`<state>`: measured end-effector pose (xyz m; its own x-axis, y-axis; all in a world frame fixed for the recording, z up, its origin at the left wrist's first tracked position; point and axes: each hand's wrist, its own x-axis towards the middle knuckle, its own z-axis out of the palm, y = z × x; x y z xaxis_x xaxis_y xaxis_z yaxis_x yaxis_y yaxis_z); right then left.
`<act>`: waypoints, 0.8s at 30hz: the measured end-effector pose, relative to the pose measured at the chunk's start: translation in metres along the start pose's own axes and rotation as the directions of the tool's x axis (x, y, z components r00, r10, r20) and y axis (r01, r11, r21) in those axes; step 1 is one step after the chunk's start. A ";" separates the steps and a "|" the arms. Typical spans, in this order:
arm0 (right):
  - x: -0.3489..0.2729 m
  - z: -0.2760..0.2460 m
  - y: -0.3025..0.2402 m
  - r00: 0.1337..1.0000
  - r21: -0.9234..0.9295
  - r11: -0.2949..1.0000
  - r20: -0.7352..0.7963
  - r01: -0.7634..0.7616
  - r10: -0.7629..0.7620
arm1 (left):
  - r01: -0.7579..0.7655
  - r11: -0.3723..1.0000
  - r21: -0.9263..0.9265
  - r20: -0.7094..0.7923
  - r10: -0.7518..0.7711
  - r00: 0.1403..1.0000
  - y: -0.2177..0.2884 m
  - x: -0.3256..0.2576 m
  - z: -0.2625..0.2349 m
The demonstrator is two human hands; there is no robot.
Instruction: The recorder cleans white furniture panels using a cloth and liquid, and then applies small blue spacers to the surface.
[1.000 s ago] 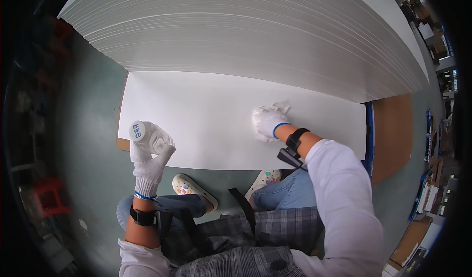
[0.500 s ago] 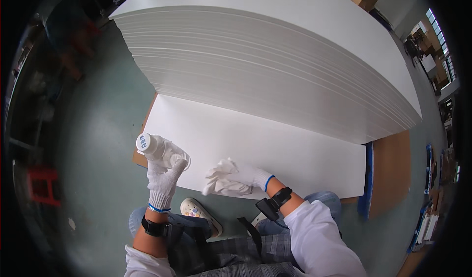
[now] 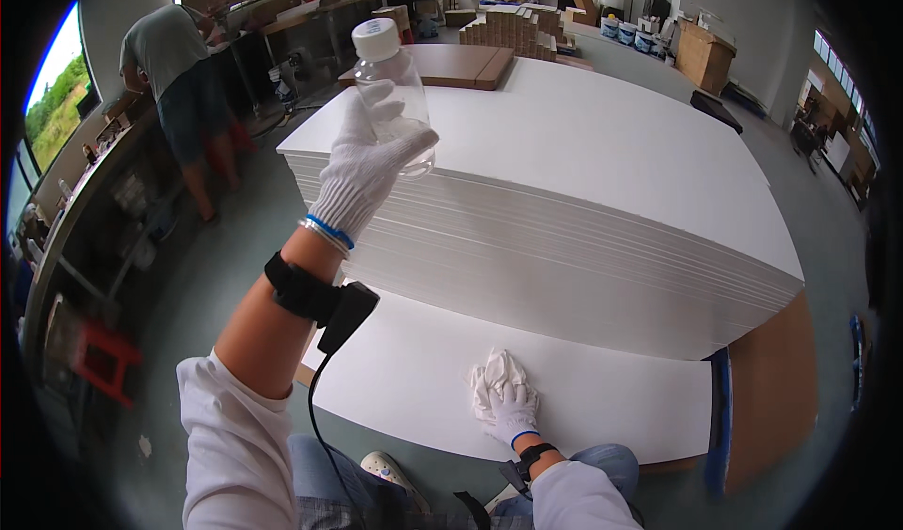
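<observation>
My left hand [image 3: 369, 154], in a white knit glove, is wrapped round a clear plastic bottle [image 3: 406, 93] with a white cap. It holds the bottle upright and slightly tilted, raised in front of the tall stack of white boards [image 3: 564, 220]. Down on the low white board [image 3: 404, 361], my right hand [image 3: 513, 412], gloved too, presses a crumpled white cloth [image 3: 497, 375] against the surface. Part of the cloth bunches out ahead of its fingers.
Brown flat panels [image 3: 451, 64] lie on the stack's far left corner. Brown cardboard [image 3: 776, 379] edges the low board at right. A person [image 3: 183, 69] bends over a workbench at far left, near a red stool [image 3: 103, 361]. Cartons [image 3: 513, 31] stand behind the stack.
My left hand has lifted the bottle up and forward, away from the low board. My right hand has moved right and now lies on the cloth against the board. The view has tipped upward.
</observation>
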<state>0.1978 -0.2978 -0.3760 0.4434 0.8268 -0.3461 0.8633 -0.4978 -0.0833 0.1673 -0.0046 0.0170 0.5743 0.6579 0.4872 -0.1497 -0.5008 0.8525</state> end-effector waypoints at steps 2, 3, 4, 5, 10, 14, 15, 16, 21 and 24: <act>-0.001 0.008 0.004 1.000 -0.030 0.999 -0.008 -0.012 0.012 | -0.025 0.998 0.060 0.037 0.022 0.999 0.002 0.025 0.022; 0.000 0.010 0.005 1.000 -0.027 1.000 -0.026 -0.014 0.013 | 0.007 0.996 0.091 0.030 -0.010 0.999 0.001 0.035 0.031; -0.001 0.011 0.004 1.000 -0.024 0.999 -0.016 -0.023 0.022 | 0.042 0.991 0.124 0.021 -0.045 0.999 -0.003 0.043 0.037; 0.000 0.011 0.003 0.999 -0.021 0.999 -0.005 -0.032 0.032 | 0.029 0.992 0.127 0.023 -0.032 0.999 -0.008 0.048 0.040; 0.000 0.005 0.000 0.998 0.006 0.999 0.050 -0.045 0.044 | 0.127 0.987 0.094 -0.010 -0.127 0.992 -0.055 0.055 0.056; 0.004 0.008 0.000 0.996 0.006 0.999 0.082 -0.037 0.037 | 0.180 0.971 0.159 -0.028 -0.178 0.984 -0.059 0.050 0.056; 0.004 0.008 0.001 0.997 0.030 0.999 0.077 -0.026 0.023 | 0.206 0.951 0.232 -0.026 -0.205 0.978 -0.060 0.048 0.054; 0.004 0.007 0.001 0.997 0.026 1.000 0.075 -0.017 0.015 | 0.206 0.950 0.235 -0.035 -0.204 0.978 -0.061 0.042 0.051; 0.006 0.005 0.007 0.997 0.044 0.999 0.076 -0.030 0.027 | 0.054 0.936 0.349 -0.051 -0.038 0.998 -0.076 -0.062 0.037; 0.006 -0.008 0.002 0.995 0.022 1.000 0.102 -0.019 0.016 | 0.277 0.927 0.253 0.228 -0.336 0.914 -0.068 -0.184 0.020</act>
<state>0.2045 -0.2916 -0.3711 0.4306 0.7874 -0.4411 0.8494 -0.5188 -0.0970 0.0882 -0.1026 -0.1346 0.7587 0.6410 0.1161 0.2240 -0.4241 0.8775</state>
